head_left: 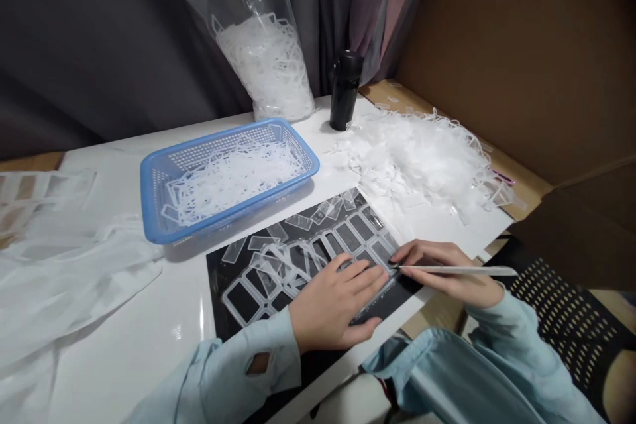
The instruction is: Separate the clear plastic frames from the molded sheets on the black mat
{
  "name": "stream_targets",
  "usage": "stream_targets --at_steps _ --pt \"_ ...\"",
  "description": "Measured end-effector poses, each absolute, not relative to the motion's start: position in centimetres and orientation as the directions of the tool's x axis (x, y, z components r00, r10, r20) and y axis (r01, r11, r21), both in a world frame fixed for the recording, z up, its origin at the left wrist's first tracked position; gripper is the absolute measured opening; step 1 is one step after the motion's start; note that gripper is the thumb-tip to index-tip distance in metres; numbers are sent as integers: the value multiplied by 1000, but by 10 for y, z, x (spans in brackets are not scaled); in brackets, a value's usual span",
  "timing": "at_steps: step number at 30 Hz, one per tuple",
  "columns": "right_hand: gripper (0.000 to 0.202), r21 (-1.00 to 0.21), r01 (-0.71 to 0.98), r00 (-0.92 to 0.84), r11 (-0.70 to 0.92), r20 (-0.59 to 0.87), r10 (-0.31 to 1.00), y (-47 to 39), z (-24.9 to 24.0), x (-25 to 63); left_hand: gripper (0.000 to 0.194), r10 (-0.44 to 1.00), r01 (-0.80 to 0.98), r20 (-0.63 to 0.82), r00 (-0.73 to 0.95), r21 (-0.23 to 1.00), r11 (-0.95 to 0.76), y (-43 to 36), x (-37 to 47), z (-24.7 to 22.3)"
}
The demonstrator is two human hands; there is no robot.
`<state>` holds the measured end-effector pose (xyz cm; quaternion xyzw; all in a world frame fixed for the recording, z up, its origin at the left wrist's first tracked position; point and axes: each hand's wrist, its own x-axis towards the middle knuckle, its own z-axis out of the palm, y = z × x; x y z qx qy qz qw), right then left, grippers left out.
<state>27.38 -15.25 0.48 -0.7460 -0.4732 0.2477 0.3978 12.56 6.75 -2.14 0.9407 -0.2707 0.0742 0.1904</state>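
Observation:
My left hand [334,301] lies flat, fingers together, pressing down on a clear plastic sheet of rectangular frames [298,255] that rests on a black mat [226,328]. My right hand [442,271] grips a thin silver blade tool [460,270], its tip touching the sheet just past my left fingertips. Loose clear rectangular pieces [258,242] lie on the mat's far part.
A blue mesh basket [154,189] holding white plastic offcuts stands behind the mat. A heap of white scraps [422,156] lies at the right, a black bottle [344,89] and a clear bag of scraps [268,59] behind. White bags [59,265] lie left. Cardboard wall [521,46] on the right.

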Motion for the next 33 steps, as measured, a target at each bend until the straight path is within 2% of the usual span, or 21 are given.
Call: stream_targets --at_steps 12,24,33 --pt "11 -828 523 392 -202 23 920 -154 5 273 56 -455 -506 222 862 373 -778 67 125 -20" --pt "11 -791 593 326 -152 64 943 -154 8 270 55 -453 -511 238 859 334 -792 67 124 -21" --pt "14 -696 710 253 -104 114 961 -149 12 264 53 -443 -496 222 869 379 -781 66 124 -21"
